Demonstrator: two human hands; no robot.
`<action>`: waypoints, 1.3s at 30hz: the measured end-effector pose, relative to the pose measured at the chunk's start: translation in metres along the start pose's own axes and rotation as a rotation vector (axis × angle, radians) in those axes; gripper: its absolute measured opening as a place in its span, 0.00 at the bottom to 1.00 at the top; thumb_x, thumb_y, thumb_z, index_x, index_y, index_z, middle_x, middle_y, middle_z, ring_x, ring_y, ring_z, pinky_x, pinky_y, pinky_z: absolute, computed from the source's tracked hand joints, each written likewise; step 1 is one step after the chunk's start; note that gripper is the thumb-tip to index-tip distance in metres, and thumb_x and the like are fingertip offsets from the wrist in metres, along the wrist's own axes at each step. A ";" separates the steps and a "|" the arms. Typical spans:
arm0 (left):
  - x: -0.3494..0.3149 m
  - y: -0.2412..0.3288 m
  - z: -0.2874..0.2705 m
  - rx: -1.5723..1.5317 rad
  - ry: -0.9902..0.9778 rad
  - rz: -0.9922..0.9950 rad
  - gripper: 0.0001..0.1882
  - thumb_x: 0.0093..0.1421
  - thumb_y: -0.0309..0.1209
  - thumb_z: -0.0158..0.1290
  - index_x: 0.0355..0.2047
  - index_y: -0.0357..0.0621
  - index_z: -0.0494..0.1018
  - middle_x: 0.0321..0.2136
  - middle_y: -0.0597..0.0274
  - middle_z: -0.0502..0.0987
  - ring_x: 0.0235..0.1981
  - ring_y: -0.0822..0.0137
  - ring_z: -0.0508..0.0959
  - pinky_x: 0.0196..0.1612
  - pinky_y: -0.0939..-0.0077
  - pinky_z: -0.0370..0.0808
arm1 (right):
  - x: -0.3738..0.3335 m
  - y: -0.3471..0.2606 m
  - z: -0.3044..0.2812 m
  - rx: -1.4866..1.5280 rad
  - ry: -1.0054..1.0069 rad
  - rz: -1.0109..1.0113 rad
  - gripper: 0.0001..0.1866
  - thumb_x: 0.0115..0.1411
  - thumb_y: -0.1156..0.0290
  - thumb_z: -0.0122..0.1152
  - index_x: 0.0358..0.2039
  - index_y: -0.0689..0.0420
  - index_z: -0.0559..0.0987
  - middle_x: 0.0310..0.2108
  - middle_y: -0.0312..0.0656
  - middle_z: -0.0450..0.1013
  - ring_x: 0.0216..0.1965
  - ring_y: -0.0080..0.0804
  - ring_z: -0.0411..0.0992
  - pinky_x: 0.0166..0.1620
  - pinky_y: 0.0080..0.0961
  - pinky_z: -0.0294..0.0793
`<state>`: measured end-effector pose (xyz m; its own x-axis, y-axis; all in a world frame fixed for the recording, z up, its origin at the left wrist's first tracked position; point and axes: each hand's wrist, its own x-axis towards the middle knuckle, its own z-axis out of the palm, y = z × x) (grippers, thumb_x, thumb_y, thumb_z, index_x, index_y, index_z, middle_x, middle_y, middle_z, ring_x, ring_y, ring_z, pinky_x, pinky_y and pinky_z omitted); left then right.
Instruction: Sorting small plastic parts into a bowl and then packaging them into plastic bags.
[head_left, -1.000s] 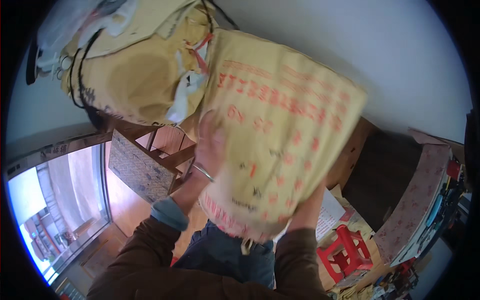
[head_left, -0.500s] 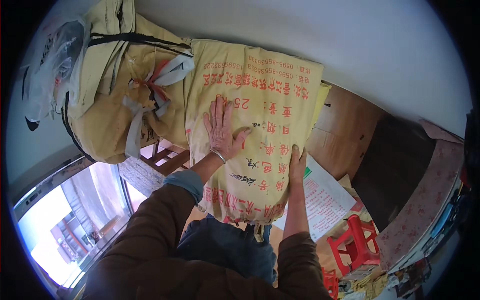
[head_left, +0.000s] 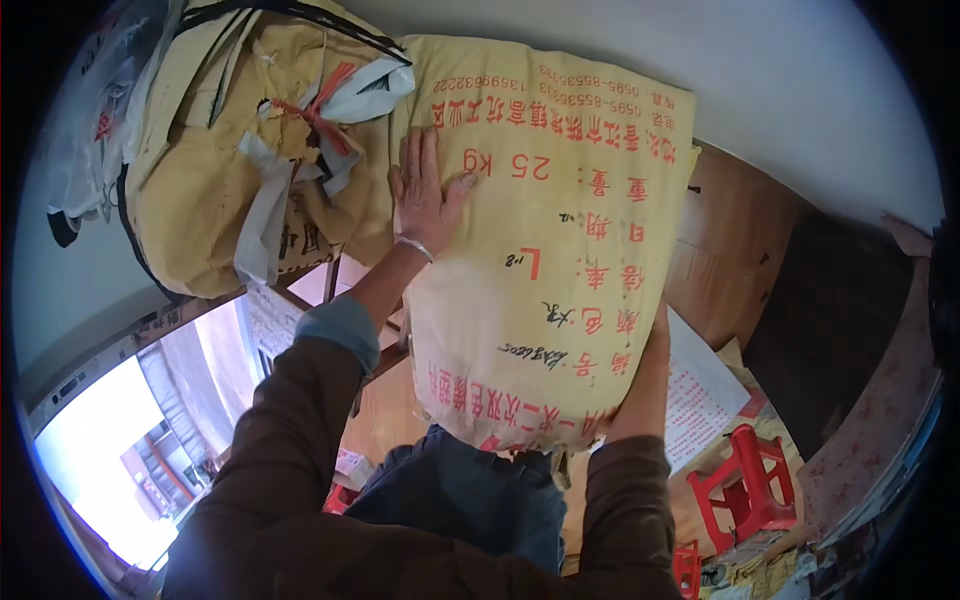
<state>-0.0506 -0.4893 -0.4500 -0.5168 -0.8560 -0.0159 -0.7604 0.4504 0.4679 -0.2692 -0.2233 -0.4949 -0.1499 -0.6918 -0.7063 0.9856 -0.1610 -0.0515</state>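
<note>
A large, full yellow sack point(head_left: 500, 240) with red print and black handwriting lies in front of me. My left hand point(head_left: 428, 195) presses on its upper left part, palm down, with fingers stretched out and the thumb apart. A thin bracelet point(head_left: 415, 247) circles that wrist. Along the sack's lower right side is my right hand point(head_left: 655, 350), touching the edge. Its fingers are hidden behind the sack. To the left, against the yellow sack, sits a brown sack point(head_left: 190, 210) with torn paper, pale strips point(head_left: 262, 225) and red string at its mouth.
A clear plastic bag point(head_left: 85, 150) hangs at the far left, above a bright window point(head_left: 110, 440). On the right are a printed white sheet point(head_left: 700, 390), a red plastic stool point(head_left: 745, 485) and a dark mat point(head_left: 825, 300) on the wooden floor. A white wall point(head_left: 770, 80) runs behind the sacks.
In the picture, the yellow sack appears farther right and higher. My left hand has shifted toward its left edge. My right hand has slid round its right side, so the fingers no longer show.
</note>
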 end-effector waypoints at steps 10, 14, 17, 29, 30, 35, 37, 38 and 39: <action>0.025 -0.018 0.035 -0.185 -0.226 0.144 0.45 0.60 0.60 0.40 0.68 0.43 0.45 0.68 0.45 0.47 0.69 0.49 0.47 0.67 0.45 0.41 | -0.033 0.056 -0.035 -0.386 0.331 -0.279 0.22 0.65 0.64 0.52 0.55 0.62 0.69 0.47 0.45 0.73 0.43 0.34 0.75 0.43 0.29 0.78; 0.036 -0.039 0.055 -0.358 -0.145 0.066 0.37 0.64 0.48 0.42 0.66 0.38 0.52 0.66 0.45 0.53 0.68 0.50 0.52 0.68 0.60 0.48 | -0.030 0.064 -0.064 -0.269 0.423 -0.312 0.22 0.65 0.63 0.52 0.55 0.62 0.69 0.47 0.45 0.73 0.43 0.33 0.75 0.44 0.28 0.78; 0.033 -0.066 0.059 -0.399 -0.119 0.009 0.33 0.64 0.43 0.41 0.64 0.35 0.54 0.65 0.45 0.55 0.67 0.52 0.54 0.68 0.67 0.49 | -0.028 0.076 -0.039 -0.456 0.455 -0.395 0.22 0.65 0.62 0.51 0.54 0.63 0.69 0.46 0.44 0.73 0.42 0.31 0.74 0.44 0.26 0.76; 0.047 -0.030 0.067 -0.493 -0.177 -0.015 0.33 0.65 0.41 0.44 0.64 0.35 0.54 0.64 0.50 0.58 0.66 0.58 0.57 0.66 0.70 0.52 | 0.012 0.035 -0.079 -1.036 0.802 -0.492 0.27 0.64 0.52 0.49 0.45 0.68 0.72 0.45 0.57 0.73 0.44 0.47 0.72 0.48 0.38 0.68; 0.047 -0.030 0.065 -0.465 -0.186 -0.010 0.33 0.65 0.42 0.44 0.64 0.35 0.54 0.64 0.50 0.59 0.66 0.57 0.57 0.66 0.70 0.52 | 0.005 0.026 -0.069 -1.122 0.882 -0.555 0.27 0.63 0.52 0.50 0.47 0.67 0.72 0.48 0.58 0.71 0.47 0.50 0.71 0.50 0.39 0.66; 0.045 -0.037 0.030 -0.297 -0.161 -0.071 0.34 0.65 0.44 0.46 0.64 0.35 0.53 0.64 0.48 0.58 0.65 0.56 0.57 0.65 0.70 0.53 | -0.077 0.026 0.059 -1.275 0.782 -0.827 0.28 0.62 0.60 0.52 0.56 0.66 0.67 0.57 0.59 0.65 0.60 0.53 0.62 0.62 0.40 0.59; 0.026 -0.021 0.019 -0.262 -0.143 -0.130 0.34 0.65 0.43 0.46 0.65 0.35 0.53 0.64 0.47 0.57 0.66 0.55 0.57 0.66 0.69 0.53 | -0.099 0.067 0.088 -1.623 0.599 -0.868 0.31 0.58 0.59 0.55 0.59 0.64 0.66 0.63 0.59 0.57 0.65 0.56 0.53 0.65 0.50 0.49; 0.006 0.002 0.025 -0.251 -0.173 -0.006 0.35 0.64 0.43 0.47 0.65 0.38 0.53 0.65 0.46 0.55 0.67 0.53 0.54 0.66 0.65 0.51 | -0.098 0.092 0.090 -1.735 0.568 -0.903 0.34 0.56 0.57 0.56 0.60 0.63 0.65 0.65 0.58 0.53 0.67 0.58 0.48 0.66 0.56 0.43; -0.015 0.022 0.025 -0.225 -0.190 0.114 0.35 0.63 0.43 0.48 0.65 0.40 0.53 0.66 0.45 0.53 0.67 0.52 0.52 0.67 0.61 0.49 | -0.094 0.107 0.090 -1.735 0.570 -0.900 0.34 0.56 0.57 0.56 0.60 0.63 0.65 0.65 0.58 0.53 0.67 0.58 0.48 0.66 0.56 0.43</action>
<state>-0.0691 -0.4601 -0.4611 -0.6742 -0.7308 -0.1064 -0.5980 0.4557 0.6594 -0.1562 -0.2389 -0.3699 -0.8436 -0.5060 -0.1796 -0.2640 0.6822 -0.6819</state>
